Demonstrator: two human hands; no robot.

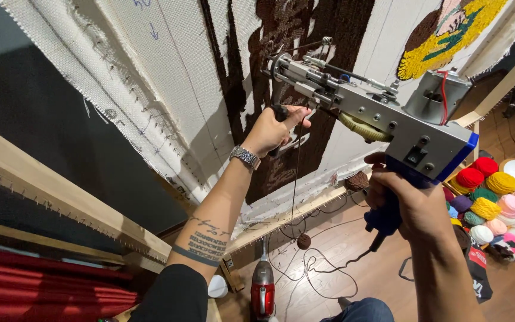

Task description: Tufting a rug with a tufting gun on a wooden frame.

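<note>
Pressing the tufting gun (365, 113) squarely into the brown pile (329, 36) at 12 o'clock is advised, its grips clenched by left hand (272, 128) and right hand (409, 203).

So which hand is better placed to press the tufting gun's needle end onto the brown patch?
Left, probably. The left hand grips the black front handle near the tufting gun needle end, close to the brown tufted patch. The right hand holds the blue rear grip, farther from the cloth.

Tufting gun (382, 113) needle tip hidden against cloth, yarn balls (490, 197) cut off right
</note>
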